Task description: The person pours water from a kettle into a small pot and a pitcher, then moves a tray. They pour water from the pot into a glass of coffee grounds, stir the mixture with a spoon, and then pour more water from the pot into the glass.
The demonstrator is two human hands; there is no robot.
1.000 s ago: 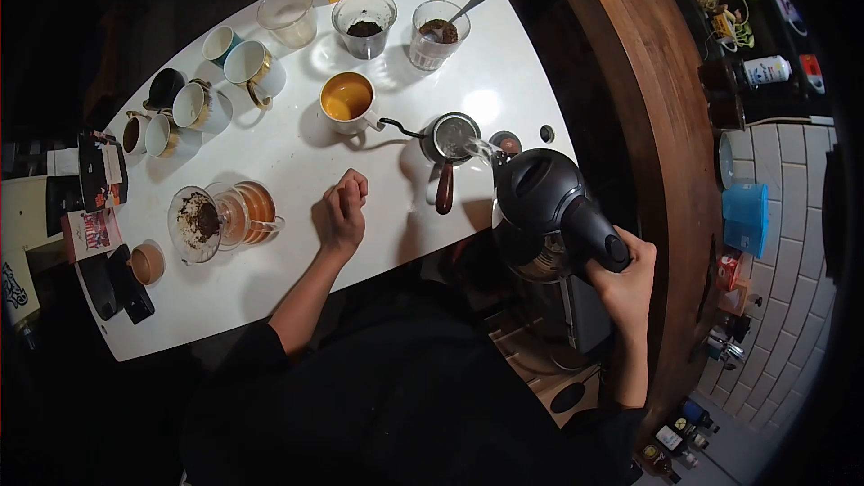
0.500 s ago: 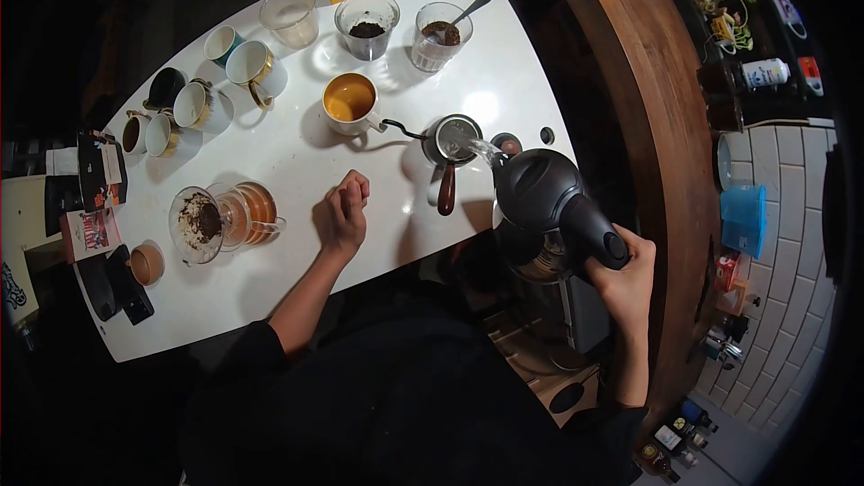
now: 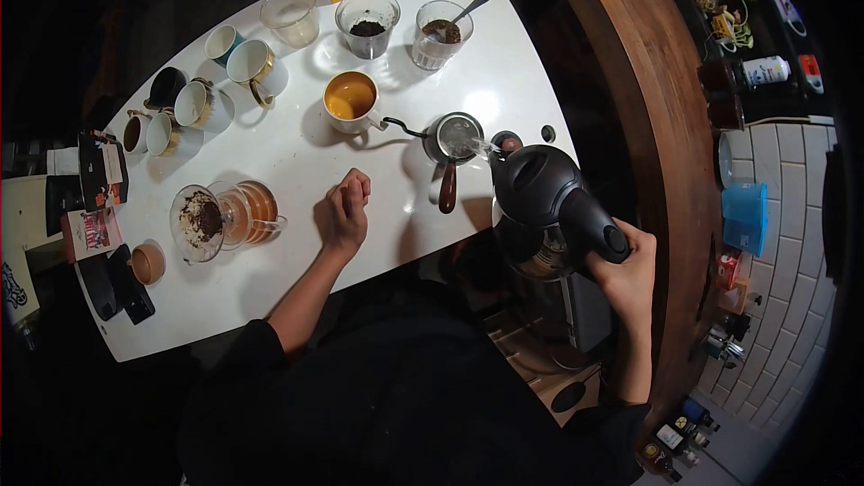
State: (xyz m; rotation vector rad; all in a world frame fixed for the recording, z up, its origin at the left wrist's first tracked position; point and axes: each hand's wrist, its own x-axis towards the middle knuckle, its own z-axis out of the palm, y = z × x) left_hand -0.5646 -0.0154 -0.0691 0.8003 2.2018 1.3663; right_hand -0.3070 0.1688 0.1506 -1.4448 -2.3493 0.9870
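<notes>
My right hand (image 3: 630, 274) is wrapped around the handle of a black-lidded electric kettle (image 3: 540, 184), which tilts over the table's right edge. From its spout, water (image 3: 484, 147) runs into a small metal gooseneck pot (image 3: 459, 137) with a wooden handle. The pot stands on the white table, its thin spout pointing left towards a cup of amber liquid (image 3: 350, 97). My left hand (image 3: 346, 207) rests on the table with curled fingers, and nothing shows in it. Left of it stand a glass carafe (image 3: 256, 211) and a dripper (image 3: 196, 220) with coffee grounds in a paper filter.
Several cups (image 3: 193, 104) cluster at the left. Along the far side are a clear empty-looking cup (image 3: 290, 16), a cup with dark grounds (image 3: 367, 25) and a glass with a spoon (image 3: 441, 34). A wooden counter (image 3: 652, 126) runs along the right.
The water stream from the kettle has become thinner, and the kettle has tipped back very slightly. My left hand stays where it was.
</notes>
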